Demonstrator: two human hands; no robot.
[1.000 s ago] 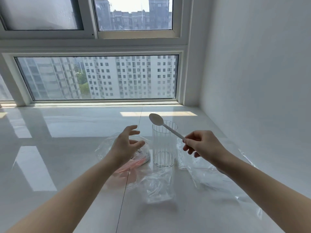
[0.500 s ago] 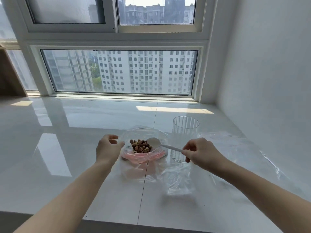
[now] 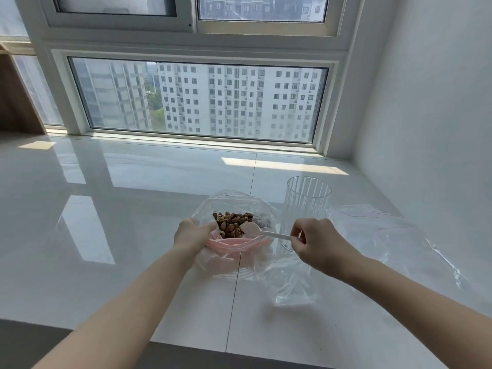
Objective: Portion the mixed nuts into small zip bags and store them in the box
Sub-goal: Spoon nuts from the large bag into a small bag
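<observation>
Both hands (image 3: 193, 233) (spoon (image 3: 262, 231) in nuts (image 3: 231, 222)).

Glossy white counter (image 3: 127, 235) running back to the wall, sun patches and window reflections all over it, thin seam (image 3: 241, 262) down the middle. Big window (image 3: 197, 99) behind, full of pale high-rise blocks (image 3: 239, 102) with a bit of green between them. Second row of panes (image 3: 186, 6) higher up. Plain white wall (image 3: 426, 102) on the right. Sliver of brown wood panel (image 3: 13, 102) at far left. Ribbed clear glass (image 3: 306, 206) standing upright on the counter, right of centre.
</observation>
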